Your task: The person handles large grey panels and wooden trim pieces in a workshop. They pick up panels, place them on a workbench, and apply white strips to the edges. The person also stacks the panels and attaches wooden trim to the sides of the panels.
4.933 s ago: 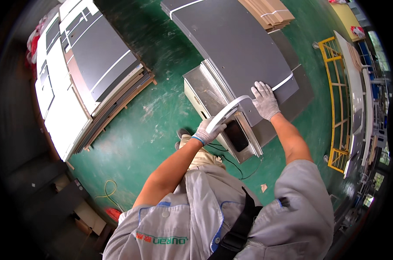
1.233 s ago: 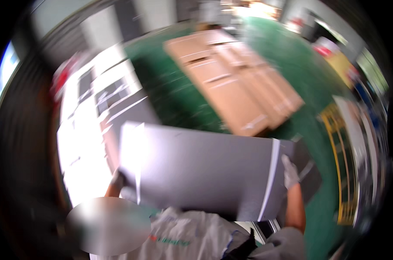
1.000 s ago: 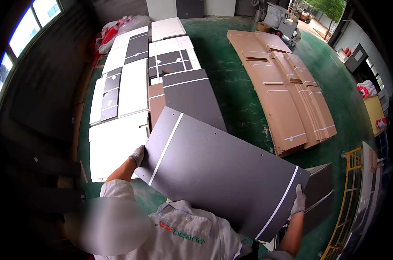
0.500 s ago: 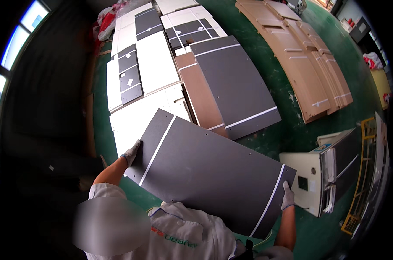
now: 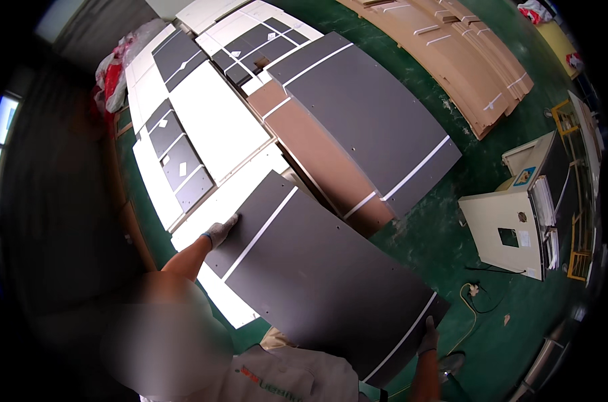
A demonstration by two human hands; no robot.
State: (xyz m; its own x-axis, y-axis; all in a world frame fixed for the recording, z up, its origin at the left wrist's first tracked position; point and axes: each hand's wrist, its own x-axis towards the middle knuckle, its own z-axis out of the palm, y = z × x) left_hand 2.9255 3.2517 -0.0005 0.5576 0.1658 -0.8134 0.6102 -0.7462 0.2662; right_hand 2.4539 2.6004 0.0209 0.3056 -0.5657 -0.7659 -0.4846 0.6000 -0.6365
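Note:
A large dark grey panel (image 5: 317,261), with a white strap across each end and small holes along its edges, is held slantwise in front of me. My left hand (image 5: 221,232), in a pale glove, grips its left edge, thumb on top and fingers hidden beneath. My right hand (image 5: 428,337), also gloved, grips the right end near the corner, its fingers mostly hidden under the board. The panel's far left corner overlaps the near white panels (image 5: 247,181); I cannot tell whether it touches them. Just beyond lies a strapped dark grey panel (image 5: 374,110) beside a brown board (image 5: 317,151).
Smaller strapped dark panels (image 5: 176,154) lie on the white stacks at left. Brown boards (image 5: 451,53) are piled at far right. A pale cabinet-like unit (image 5: 501,231) stands at right on the green floor (image 5: 485,335), near a yellow cable (image 5: 473,315) and a yellow-framed cart (image 5: 577,254).
My view has turned, swinging the stacks leftward and tilting them. The held panel slopes more steeply, its right end lower in the picture. Both hands keep their grip.

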